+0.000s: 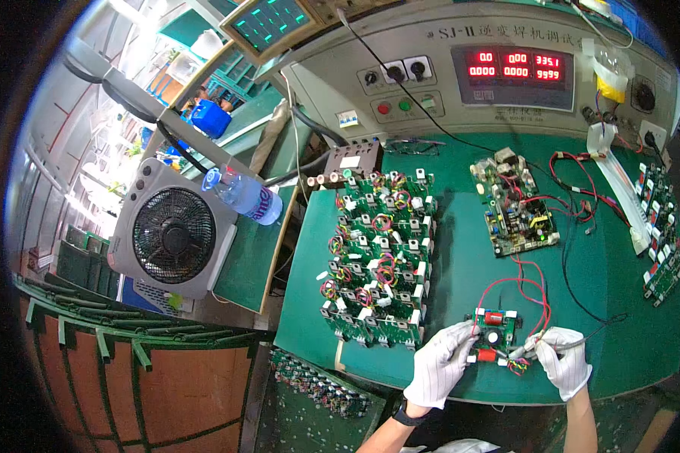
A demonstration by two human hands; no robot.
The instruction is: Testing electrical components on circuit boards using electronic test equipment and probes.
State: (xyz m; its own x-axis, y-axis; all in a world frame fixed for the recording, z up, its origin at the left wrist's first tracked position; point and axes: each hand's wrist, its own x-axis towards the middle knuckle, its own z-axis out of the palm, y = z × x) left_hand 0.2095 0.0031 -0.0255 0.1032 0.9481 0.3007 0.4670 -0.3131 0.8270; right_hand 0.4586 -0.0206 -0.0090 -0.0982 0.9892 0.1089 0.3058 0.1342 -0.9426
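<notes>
White-gloved, the left hand is gripping the small board by its left edge, near the front of the green table. The right hand, gloved too, is pinching a lead at the board's lower right; whether the tip is touching the board is too small to tell. Red wires are looping up towards a larger board lying farther back. Rows of boards are standing to the left, a fan and bottle are sitting beyond them, and a display is glowing red behind.
</notes>
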